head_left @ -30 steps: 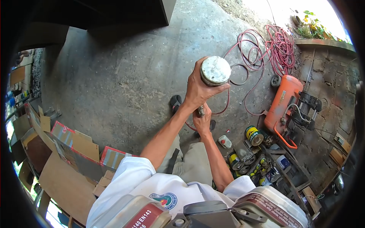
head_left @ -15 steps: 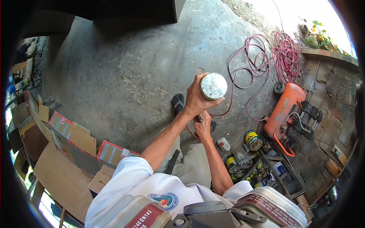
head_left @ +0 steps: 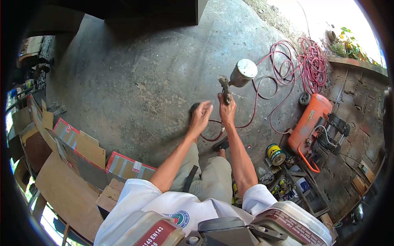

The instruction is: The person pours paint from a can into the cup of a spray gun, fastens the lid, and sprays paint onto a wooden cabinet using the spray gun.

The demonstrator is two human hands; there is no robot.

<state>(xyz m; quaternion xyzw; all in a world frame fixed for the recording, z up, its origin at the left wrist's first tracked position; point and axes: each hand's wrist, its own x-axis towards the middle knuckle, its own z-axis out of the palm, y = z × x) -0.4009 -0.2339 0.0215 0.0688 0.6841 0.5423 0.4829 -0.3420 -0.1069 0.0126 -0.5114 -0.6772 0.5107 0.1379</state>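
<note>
In the head view, the spray gun (head_left: 225,87) is held out in front of the person, upright in the right hand (head_left: 227,111), its metal body dull and stained. Its pale, speckled cup (head_left: 243,73) leans to the right over the floor. The right hand's fingers are wrapped around the handle. The left hand (head_left: 200,118) is just beside it, apart from the gun, its blurred fingers close together and loosely bent.

A red hose (head_left: 312,69) lies in coils ahead to the right and loops back near the feet. On the right stand an orange compressor (head_left: 307,123), a yellow-labelled can (head_left: 275,154) and a cluttered rack (head_left: 314,197); cardboard boxes (head_left: 80,143) line the left.

Stained concrete floor (head_left: 152,78) stretches ahead, bounded by a dark piece of furniture (head_left: 160,12) at the upper left and a rough wall (head_left: 355,110) on the right.
</note>
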